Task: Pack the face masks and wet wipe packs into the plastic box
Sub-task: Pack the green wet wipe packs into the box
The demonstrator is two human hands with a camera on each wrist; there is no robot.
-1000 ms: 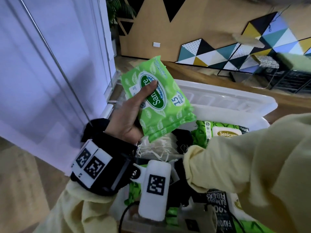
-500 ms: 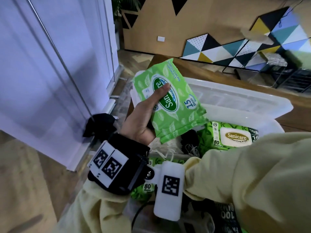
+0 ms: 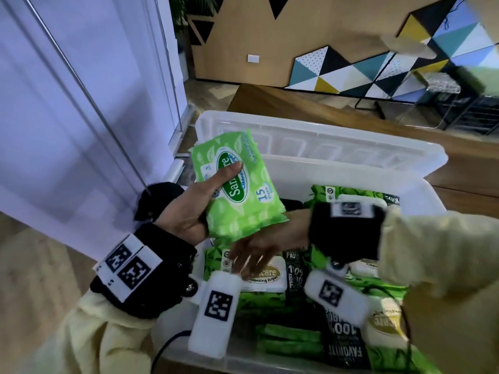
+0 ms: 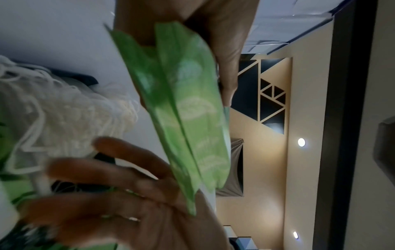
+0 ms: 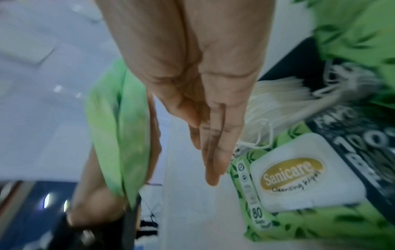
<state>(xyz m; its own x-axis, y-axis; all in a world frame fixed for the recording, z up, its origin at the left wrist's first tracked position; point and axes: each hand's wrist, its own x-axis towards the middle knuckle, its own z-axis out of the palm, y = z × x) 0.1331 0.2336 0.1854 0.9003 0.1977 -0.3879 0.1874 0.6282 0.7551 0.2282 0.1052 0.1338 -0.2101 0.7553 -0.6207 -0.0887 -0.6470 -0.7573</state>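
Note:
My left hand (image 3: 205, 187) holds a small light-green wet wipe pack (image 3: 243, 184) upright above the left end of the clear plastic box (image 3: 351, 171), thumb across its label. In the left wrist view the pack (image 4: 181, 110) looks like two thin packs held together. Just beneath it my right hand (image 3: 256, 252) is open with straight fingers (image 5: 211, 152) and holds nothing. It hovers over a large 80-sheet wipe pack (image 3: 267, 273) that lies in the box. A stack of white face masks (image 5: 278, 98) sits behind that pack.
The box holds several green wipe packs and black-labelled packs (image 3: 340, 344). Its clear lid (image 3: 324, 136) lies just behind it on the wooden table (image 3: 472, 168). A white panel (image 3: 81, 103) stands close on the left.
The right hand, earlier hidden behind its sleeve deep in the box, has drawn back and now lies flat under the pack. The left hand still holds the pack, now lower over the box.

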